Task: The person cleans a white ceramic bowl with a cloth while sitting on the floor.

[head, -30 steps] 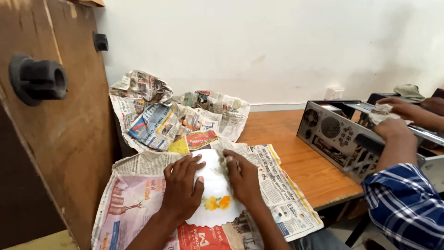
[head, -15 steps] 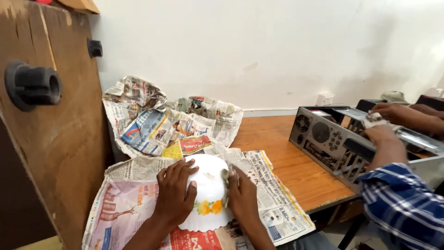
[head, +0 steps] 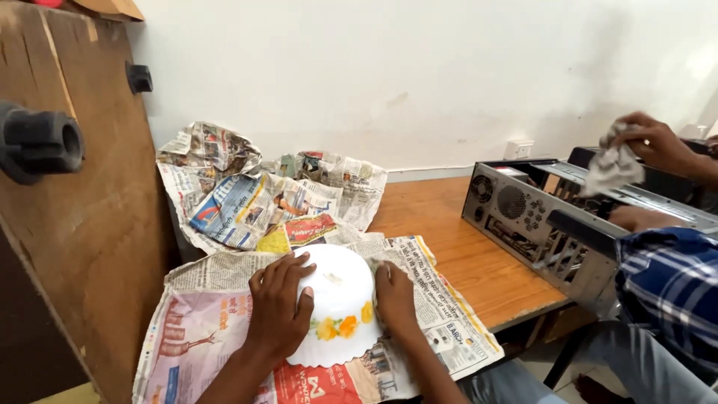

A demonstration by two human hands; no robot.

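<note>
White and glossy, the bowl (head: 334, 303) sits upside down on a flat sheet of newspaper (head: 209, 314), its scalloped rim toward the person and a yellow-and-orange flower print on the near wall. The left hand (head: 278, 308) lies spread over the bowl's left flank, fingers open and curved to the dome, pressing rather than gripping. The right hand (head: 394, 298) cups the opposite side, fingers half curled against the wall; whether it holds a small wad of something I cannot tell. To do this handling well, I judge that the left hand should keep a firm downward press so the bowl does not skate on the paper, while the right works around the curve in short passes (a smooth upturned dome slides easily). Beyond the fingertips of both hands lies a heap of crumpled newspaper (head: 262, 194) against the white wall. Left of the left hand stands a wooden board (head: 82, 224) with a black fitting (head: 37, 142). Right of the right hand the bare wooden bench (head: 464, 254) carries an open metal computer case (head: 538, 224), where another person in a blue checked sleeve (head: 669, 288) holds up a grey rag (head: 613, 164).
</note>
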